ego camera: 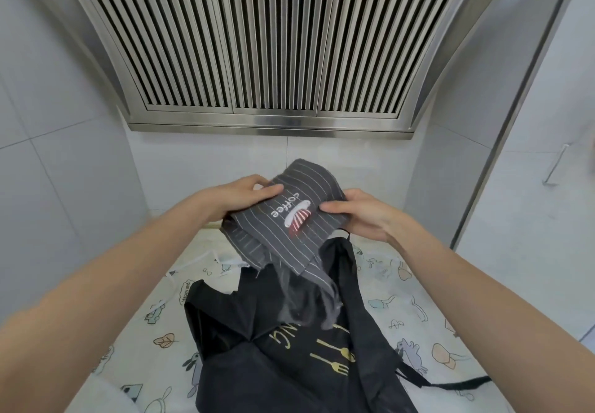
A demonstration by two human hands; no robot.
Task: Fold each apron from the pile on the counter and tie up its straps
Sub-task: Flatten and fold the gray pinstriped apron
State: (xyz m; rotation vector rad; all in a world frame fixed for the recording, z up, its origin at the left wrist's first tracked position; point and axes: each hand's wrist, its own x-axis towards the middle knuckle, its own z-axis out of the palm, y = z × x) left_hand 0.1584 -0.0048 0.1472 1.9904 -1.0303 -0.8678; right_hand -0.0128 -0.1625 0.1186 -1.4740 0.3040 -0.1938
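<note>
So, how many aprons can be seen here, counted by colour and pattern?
Grey pinstriped apron, held up by the left hand and the right hand: 1
Black apron with gold cutlery print, lying on the counter: 1
White patterned apron, spread underneath: 1
Total: 3

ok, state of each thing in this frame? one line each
striped apron: partly folded, held up off the counter, lower end hanging loose
left hand: grips the striped apron's left edge
right hand: grips its right edge
black apron: unfolded, spread on the counter, strap trailing to the right
patterned cloth: lies flat under the black apron
range hood: running or not, cannot tell
</note>
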